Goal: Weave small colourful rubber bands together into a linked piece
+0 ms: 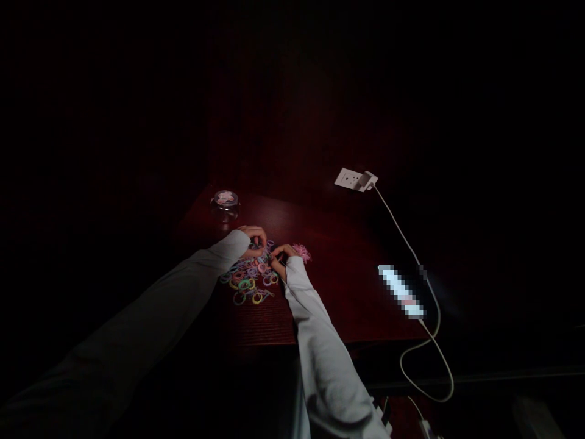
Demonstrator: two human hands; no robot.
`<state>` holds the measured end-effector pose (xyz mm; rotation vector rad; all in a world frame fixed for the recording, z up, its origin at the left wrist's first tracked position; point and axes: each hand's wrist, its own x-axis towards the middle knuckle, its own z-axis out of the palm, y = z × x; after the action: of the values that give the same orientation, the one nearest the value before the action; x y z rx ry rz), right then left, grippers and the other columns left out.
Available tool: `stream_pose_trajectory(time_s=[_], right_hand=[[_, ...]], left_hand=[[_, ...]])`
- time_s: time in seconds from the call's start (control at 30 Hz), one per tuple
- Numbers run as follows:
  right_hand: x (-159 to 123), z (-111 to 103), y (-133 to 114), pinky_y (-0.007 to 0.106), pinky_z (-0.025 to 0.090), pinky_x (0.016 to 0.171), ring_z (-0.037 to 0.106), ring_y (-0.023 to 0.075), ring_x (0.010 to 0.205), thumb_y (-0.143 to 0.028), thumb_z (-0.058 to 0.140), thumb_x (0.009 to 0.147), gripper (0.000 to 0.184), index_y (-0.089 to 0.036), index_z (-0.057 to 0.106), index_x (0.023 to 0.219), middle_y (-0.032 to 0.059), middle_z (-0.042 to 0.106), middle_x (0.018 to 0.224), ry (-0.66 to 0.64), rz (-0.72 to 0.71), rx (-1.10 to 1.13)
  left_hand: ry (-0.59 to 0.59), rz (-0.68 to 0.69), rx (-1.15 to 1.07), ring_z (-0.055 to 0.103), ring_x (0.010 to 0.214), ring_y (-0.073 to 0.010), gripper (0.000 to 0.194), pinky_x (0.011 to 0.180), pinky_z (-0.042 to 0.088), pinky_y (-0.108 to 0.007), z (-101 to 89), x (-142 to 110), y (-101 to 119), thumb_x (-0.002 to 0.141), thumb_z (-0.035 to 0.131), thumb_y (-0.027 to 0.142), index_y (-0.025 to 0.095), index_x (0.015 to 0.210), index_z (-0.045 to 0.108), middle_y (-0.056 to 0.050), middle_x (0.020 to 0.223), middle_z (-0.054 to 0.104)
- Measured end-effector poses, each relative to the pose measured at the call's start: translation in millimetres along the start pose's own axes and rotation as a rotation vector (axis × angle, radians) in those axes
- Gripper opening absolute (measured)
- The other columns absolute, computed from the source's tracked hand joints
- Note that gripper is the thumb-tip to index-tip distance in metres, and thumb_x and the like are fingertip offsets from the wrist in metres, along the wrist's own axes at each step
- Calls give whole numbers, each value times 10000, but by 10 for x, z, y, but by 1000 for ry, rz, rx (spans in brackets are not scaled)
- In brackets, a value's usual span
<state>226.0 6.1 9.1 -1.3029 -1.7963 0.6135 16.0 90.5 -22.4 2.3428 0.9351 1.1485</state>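
A pile of small coloured hair ties (247,283) lies on the dark red table, in pink, purple, green and yellow. Over the far side of the pile, my left hand (253,239) curls its fingers inward toward the thumb. My right hand (283,255) is at the pile's right edge, its fingers pinched together close to the left hand. Whatever either hand holds is too small and dim to make out. Just right of my right hand sits a bunch of thin pink strands (302,252). A clear jar (225,207) with a patterned lid stands beyond my left hand.
A phone with a lit, pixelated screen (401,291) lies near the table's right edge. Its white cable (402,231) loops past the edge and up to a charger (367,181) in the wall socket (348,178). The surroundings are very dark.
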Motion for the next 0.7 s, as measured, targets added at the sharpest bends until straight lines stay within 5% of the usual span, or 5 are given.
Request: stream_pose_trajectory(time_s=[0.7], right_hand=[[-26,-15,0,306,464,715,559,180,731,-227,744,776,99,-250,649,758,-11,656,797,7,-2,25]], left_hand=[[93,-72,137,622,670,-130,81,843,438,-336,-99,3,31,707,739,206,205,751,671,25,851,793]])
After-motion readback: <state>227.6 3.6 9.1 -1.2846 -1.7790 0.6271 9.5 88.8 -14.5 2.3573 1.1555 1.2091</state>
